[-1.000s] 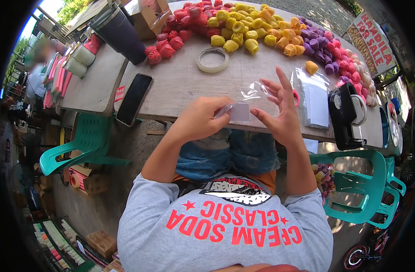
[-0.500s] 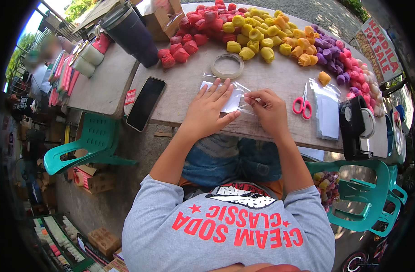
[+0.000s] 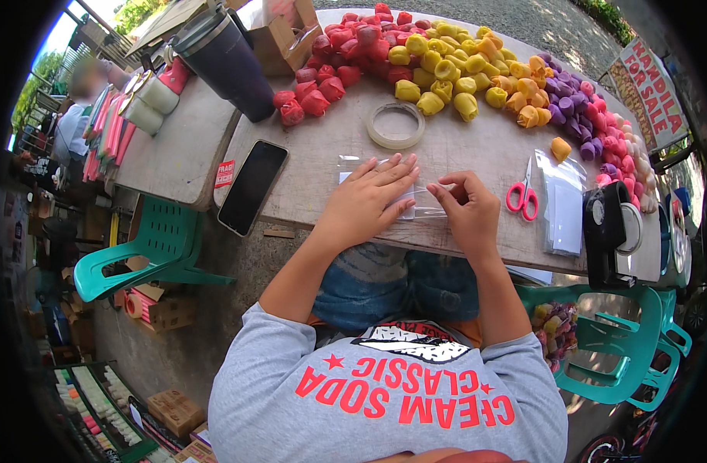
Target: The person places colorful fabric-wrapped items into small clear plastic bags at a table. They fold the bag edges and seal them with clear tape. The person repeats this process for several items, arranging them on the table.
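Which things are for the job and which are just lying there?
Likely job things:
clear plastic sleeve, under the left hand, right hand at its edge
white paper
maybe pink-handled scissors

Likely just lying there:
smartphone
dark tumbler

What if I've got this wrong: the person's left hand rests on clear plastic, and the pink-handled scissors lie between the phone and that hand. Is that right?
Not quite: the pink-handled scissors lie right of the right hand, by the clear packets, as the head view shows. The left hand does rest on clear plastic.
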The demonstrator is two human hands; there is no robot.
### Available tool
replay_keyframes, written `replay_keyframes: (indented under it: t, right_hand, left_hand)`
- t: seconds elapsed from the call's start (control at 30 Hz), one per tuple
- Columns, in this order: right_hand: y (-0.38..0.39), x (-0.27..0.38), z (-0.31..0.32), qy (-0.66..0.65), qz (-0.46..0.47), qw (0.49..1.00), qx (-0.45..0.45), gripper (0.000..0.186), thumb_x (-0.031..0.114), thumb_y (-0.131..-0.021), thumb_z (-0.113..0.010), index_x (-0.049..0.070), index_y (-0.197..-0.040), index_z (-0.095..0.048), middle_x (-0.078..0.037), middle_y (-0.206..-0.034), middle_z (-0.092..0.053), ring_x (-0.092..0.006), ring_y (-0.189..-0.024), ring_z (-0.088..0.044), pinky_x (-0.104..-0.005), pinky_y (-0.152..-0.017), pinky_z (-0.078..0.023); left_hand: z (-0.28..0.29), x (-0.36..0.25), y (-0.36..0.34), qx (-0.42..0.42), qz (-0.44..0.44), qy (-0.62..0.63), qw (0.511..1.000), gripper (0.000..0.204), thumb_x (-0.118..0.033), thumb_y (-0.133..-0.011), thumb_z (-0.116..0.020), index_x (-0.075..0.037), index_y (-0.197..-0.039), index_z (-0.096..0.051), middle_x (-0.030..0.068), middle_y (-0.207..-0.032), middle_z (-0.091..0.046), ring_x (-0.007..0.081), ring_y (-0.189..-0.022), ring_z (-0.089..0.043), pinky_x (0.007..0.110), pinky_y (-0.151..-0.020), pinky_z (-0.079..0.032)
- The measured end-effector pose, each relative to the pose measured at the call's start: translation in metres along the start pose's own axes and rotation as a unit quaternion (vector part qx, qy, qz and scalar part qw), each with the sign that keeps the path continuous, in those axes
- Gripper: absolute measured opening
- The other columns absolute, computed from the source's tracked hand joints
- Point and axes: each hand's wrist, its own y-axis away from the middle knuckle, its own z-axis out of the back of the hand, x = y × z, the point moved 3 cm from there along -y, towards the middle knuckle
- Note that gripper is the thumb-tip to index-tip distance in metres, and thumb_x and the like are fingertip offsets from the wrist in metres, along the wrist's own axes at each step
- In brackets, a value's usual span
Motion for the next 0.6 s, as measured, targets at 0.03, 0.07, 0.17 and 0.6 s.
replay_keyframes:
  t: [0.03,0.07,0.17,0.6]
  right_hand:
    - [0.0,0.0,0.001,-0.021,-0.021,1.0,0.008,0.021,0.02,-0.084,-0.083,0.006,-0.094,-0.07,-0.004,-0.068,-0.065,-0.0119,-0.057,-0.059,-0.025,-0.056,-0.047]
    - [-0.001,0.001,0.002,-0.041,-0.042,0.998,0.016,0.021,0.021,-0.084,-0.083,0.007,-0.093,-0.07,-0.004,-0.071,-0.066,-0.0112,-0.06,-0.059,-0.0239,-0.056,-0.046]
    - [-0.001,-0.006,0.005,-0.146,-0.058,0.986,0.053,0.022,0.025,-0.085,-0.081,0.008,-0.093,-0.069,-0.005,-0.091,-0.067,-0.0114,-0.075,-0.06,-0.0233,-0.06,-0.045]
    - [0.001,0.013,-0.005,0.186,0.199,0.949,0.16,0.046,0.053,-0.082,-0.073,0.014,-0.106,-0.08,-0.01,-0.163,-0.029,-0.0354,-0.134,-0.039,-0.044,-0.112,-0.038]
  left_hand:
    - [-0.001,0.001,0.0,0.004,0.001,0.009,1.0,0.051,-0.039,-0.102,-0.05,-0.016,-0.148,-0.05,0.0047,-0.157,-0.043,0.0251,-0.146,-0.038,0.046,-0.121,-0.027]
    - [-0.002,0.002,0.0,0.008,0.003,0.018,1.0,0.049,-0.038,-0.104,-0.049,-0.018,-0.148,-0.05,0.0046,-0.157,-0.043,0.0257,-0.146,-0.038,0.047,-0.121,-0.027]
    - [0.002,0.005,0.001,-0.033,0.028,0.096,0.994,0.045,-0.036,-0.105,-0.047,-0.021,-0.146,-0.054,0.0047,-0.157,-0.044,0.0283,-0.146,-0.038,0.049,-0.121,-0.025]
    - [0.011,0.005,0.008,-0.068,-0.039,0.131,0.988,0.037,-0.026,-0.094,-0.065,-0.025,-0.131,-0.068,0.004,-0.148,-0.055,0.0289,-0.143,-0.044,0.048,-0.118,-0.026]
